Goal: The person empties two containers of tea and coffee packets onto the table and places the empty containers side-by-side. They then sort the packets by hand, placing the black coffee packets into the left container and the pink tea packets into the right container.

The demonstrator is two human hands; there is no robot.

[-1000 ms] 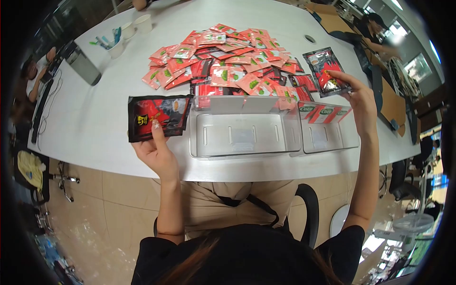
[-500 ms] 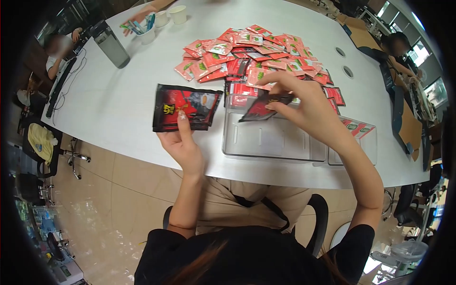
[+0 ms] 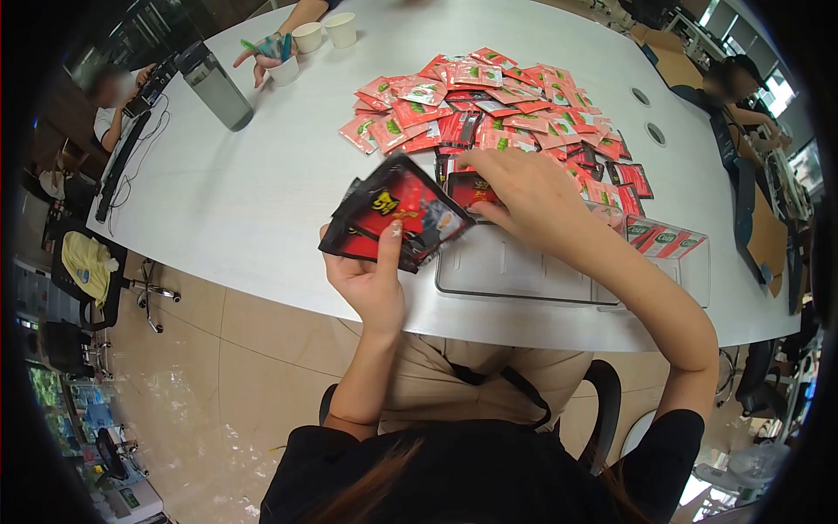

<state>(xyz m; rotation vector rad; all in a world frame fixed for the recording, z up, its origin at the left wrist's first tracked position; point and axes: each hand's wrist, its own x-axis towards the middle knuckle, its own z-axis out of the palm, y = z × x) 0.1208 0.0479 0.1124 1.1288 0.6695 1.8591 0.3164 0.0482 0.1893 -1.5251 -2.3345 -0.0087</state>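
Note:
My left hand is closed on a small stack of black-and-red coffee sachets, thumb on top, tilted above the front of the table. My right hand pinches one more black-and-red sachet at the back left of a clear plastic box. The hand and forearm hide part of that box. Behind it lies a heap of pink and red sachets, with some darker ones among them. To the right, a second clear box holds pink-and-white sachets along its back.
A grey bottle stands at the left of the white table. Near it are paper cups and a cup of pens, with another person's hand there. Cardboard lies beyond the right edge.
My right hand has lowered its sachet to the back left of the clear box. The stack in my left hand has tilted and come closer to the box. The other person's hand moved at the pens.

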